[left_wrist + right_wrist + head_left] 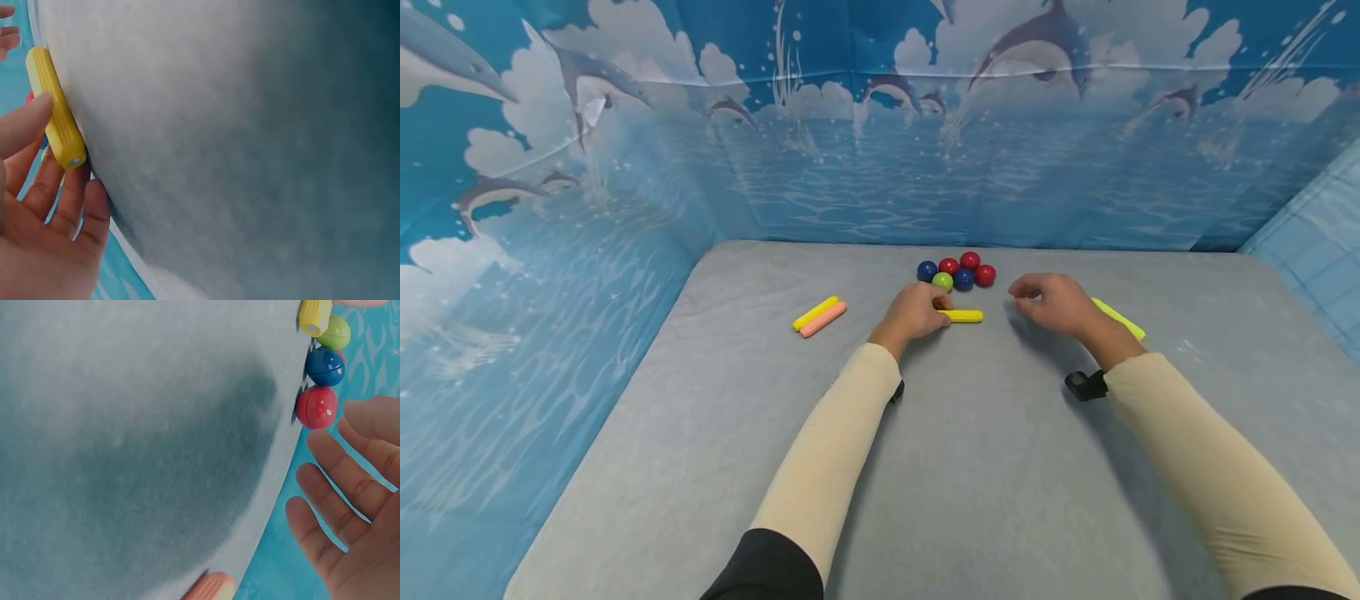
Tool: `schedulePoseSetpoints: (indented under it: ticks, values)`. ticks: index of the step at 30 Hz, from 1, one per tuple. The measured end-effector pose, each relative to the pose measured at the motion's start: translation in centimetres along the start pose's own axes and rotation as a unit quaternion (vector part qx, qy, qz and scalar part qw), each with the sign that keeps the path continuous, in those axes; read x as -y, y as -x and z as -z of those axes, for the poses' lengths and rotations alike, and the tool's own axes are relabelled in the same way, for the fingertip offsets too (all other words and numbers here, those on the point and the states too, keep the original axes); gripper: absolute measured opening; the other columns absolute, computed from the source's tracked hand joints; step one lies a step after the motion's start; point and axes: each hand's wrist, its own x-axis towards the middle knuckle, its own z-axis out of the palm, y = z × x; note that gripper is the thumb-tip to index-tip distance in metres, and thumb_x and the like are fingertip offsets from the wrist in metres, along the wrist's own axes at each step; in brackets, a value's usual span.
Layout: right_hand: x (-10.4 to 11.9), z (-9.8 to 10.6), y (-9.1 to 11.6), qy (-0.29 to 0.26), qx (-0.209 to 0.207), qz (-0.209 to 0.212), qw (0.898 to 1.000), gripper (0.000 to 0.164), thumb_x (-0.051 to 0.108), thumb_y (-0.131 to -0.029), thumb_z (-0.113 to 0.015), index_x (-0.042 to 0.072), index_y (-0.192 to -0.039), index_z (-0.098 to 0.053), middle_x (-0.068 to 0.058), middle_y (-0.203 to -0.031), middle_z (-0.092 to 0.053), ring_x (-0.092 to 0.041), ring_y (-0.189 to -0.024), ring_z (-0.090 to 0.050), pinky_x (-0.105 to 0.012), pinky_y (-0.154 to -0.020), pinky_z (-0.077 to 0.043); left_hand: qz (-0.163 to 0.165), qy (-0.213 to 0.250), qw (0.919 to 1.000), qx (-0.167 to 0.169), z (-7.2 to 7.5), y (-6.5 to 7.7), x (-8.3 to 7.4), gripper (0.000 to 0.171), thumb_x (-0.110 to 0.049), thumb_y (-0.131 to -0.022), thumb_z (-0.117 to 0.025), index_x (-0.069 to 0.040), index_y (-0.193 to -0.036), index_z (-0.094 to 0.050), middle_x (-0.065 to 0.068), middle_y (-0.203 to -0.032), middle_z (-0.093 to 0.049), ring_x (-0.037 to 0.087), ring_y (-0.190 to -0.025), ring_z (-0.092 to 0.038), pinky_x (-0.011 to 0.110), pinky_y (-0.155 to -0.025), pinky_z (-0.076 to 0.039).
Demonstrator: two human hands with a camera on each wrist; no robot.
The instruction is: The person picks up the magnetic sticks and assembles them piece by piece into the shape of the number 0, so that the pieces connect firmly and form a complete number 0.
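Note:
My left hand (916, 310) pinches a yellow ridged stick (966, 317) near its left end. In the left wrist view the thumb presses on this yellow stick (55, 106), with the fingers spread behind and below it. To the right, my right hand (1054, 300) hovers over the table with nothing in its grasp. Its fingers (344, 472) are loosely bent and apart in the right wrist view, near a red ball (317, 407). Just behind the hands sits a cluster of glossy balls: three red, two blue (964, 279) and one green (942, 282).
A yellow stick (816, 313) and an orange stick (823, 319) lie side by side on the left. Partly behind the right wrist lies a yellow-green stick (1120, 319). The grey-covered table (985, 467) meets a blue dolphin-print curtain (865, 183) at the back.

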Motion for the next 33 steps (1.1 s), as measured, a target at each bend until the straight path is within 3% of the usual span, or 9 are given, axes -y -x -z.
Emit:
schedulePoseSetpoints:
  ticks: [9,17,23,26,33]
  values:
    - [-0.3,0.4,-1.4,-0.033,-0.019,-0.03,0.999,0.039,0.012,-0.097,-0.054,-0.002,-0.134,-0.055,-0.027,-0.136,-0.054,-0.044,-0.118,-0.056,-0.058,-0.096,-0.049,0.02,0.03,0.9993,0.009,0.6,0.4,-0.1,0.017,-0.013,-0.092,-0.069,-0.014,-0.108,-0.075,0.003,-0.106,-0.072,0.017,-0.096,-0.061,0.031,-0.092,-0.052]
    - [0.3,-0.9,-3.5,0.022,-0.021,-0.037,0.999,0.054,0.012,-0.094,-0.057,0.003,-0.146,-0.044,-0.029,-0.148,-0.041,-0.047,-0.134,-0.039,-0.064,-0.109,-0.037,0.044,0.033,0.9984,0.005,0.4,0.6,0.0,0.016,-0.014,-0.092,-0.071,-0.015,-0.107,-0.076,0.002,-0.105,-0.072,0.016,-0.095,-0.06,0.03,-0.093,-0.052]
    - [0.9,-1.5,-4.4,0.063,0.018,-0.027,0.997,0.069,0.016,-0.095,-0.058,0.011,-0.157,-0.028,-0.031,-0.156,-0.028,-0.053,-0.141,-0.028,-0.068,-0.113,-0.029,0.052,0.053,0.9972,0.005,0.2,0.6,0.1,0.017,-0.015,-0.091,-0.071,-0.015,-0.108,-0.076,0.002,-0.105,-0.073,0.017,-0.096,-0.06,0.03,-0.094,-0.051]
    - [1.0,-1.6,-4.5,0.054,0.025,-0.037,0.998,0.063,0.016,-0.095,-0.056,0.009,-0.153,-0.033,-0.031,-0.155,-0.029,-0.053,-0.141,-0.029,-0.068,-0.113,-0.029,0.057,0.064,0.9963,0.007,0.2,0.6,0.2,0.018,-0.015,-0.092,-0.071,-0.015,-0.108,-0.076,0.003,-0.106,-0.073,0.017,-0.097,-0.06,0.03,-0.094,-0.051]
    - [0.7,-2.0,-4.6,-0.001,-0.031,-0.054,0.998,0.047,0.011,-0.095,-0.06,0.002,-0.14,-0.048,-0.026,-0.146,-0.045,-0.044,-0.133,-0.041,-0.062,-0.111,-0.037,0.059,0.068,0.9959,0.009,0.4,0.6,0.2,0.018,-0.015,-0.092,-0.07,-0.014,-0.11,-0.076,0.003,-0.108,-0.072,0.018,-0.098,-0.06,0.031,-0.095,-0.051]
